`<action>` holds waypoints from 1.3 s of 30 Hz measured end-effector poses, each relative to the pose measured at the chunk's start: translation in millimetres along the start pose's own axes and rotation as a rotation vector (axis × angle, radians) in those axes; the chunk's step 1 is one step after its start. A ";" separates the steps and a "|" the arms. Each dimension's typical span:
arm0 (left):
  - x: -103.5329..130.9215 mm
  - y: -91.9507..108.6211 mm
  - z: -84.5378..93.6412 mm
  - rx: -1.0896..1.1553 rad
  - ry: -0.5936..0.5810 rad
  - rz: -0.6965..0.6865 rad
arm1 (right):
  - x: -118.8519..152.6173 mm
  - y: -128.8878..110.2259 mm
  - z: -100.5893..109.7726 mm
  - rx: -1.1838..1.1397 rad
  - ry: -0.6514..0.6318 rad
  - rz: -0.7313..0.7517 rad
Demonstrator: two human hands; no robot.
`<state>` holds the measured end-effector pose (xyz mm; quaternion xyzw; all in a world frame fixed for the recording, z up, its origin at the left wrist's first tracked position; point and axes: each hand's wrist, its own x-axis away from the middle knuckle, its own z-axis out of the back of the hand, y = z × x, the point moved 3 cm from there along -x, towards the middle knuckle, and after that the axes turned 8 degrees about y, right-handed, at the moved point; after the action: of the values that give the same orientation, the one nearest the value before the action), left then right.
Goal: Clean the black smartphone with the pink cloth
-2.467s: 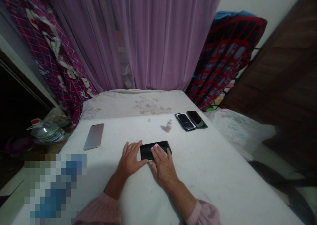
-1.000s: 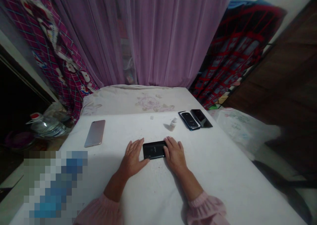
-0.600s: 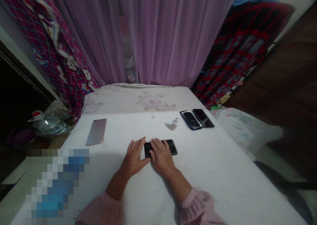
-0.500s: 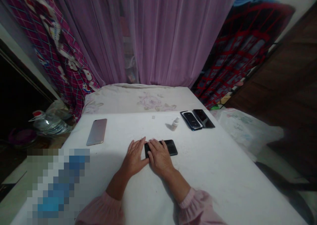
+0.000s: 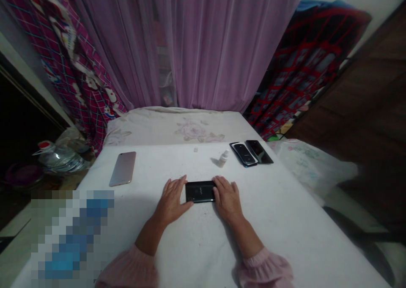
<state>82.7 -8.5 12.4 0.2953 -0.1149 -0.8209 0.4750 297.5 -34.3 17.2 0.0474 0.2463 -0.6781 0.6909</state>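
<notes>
A black smartphone (image 5: pixel 203 192) lies flat and crosswise on the white table, its glossy back with a vivo-like logo facing up. My left hand (image 5: pixel 171 200) grips its left end, the thumb at the near corner and the index finger at the far corner. Over the right end lies my right hand (image 5: pixel 228 198), fingers stretched out flat and covering that end. Whether anything thin is under these fingers is hidden. Beyond the phone stands a small white spray bottle (image 5: pixel 223 158).
A rose-gold phone (image 5: pixel 123 168) lies face down at left. Several phones, among them a dark one (image 5: pixel 259 152), lie at back right. A tiny pale square (image 5: pixel 196 149) sits near the middle. A water jug (image 5: pixel 60 157) stands beyond the left edge; a plastic bag (image 5: pixel 311 163) lies right.
My right hand has slid to the right across the phone, from its middle to its right end, uncovering the back and logo. My left hand stays at the left end.
</notes>
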 end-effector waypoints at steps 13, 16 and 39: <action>1.0 0.1 0.0 -0.019 0.004 -0.021 | 47.3 -41.6 10.0 -0.116 -0.028 0.338; 0.7 0.3 0.3 -0.025 0.006 -0.019 | 34.8 -38.8 7.6 -0.125 -0.060 0.316; -0.6 0.4 0.4 -0.015 -0.014 -0.002 | 9.9 -32.6 1.5 -0.076 -0.039 0.169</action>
<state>82.9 -8.2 13.1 0.2861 -0.1114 -0.8244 0.4756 266.3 -46.4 23.2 0.0285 0.2535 -0.6081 0.7517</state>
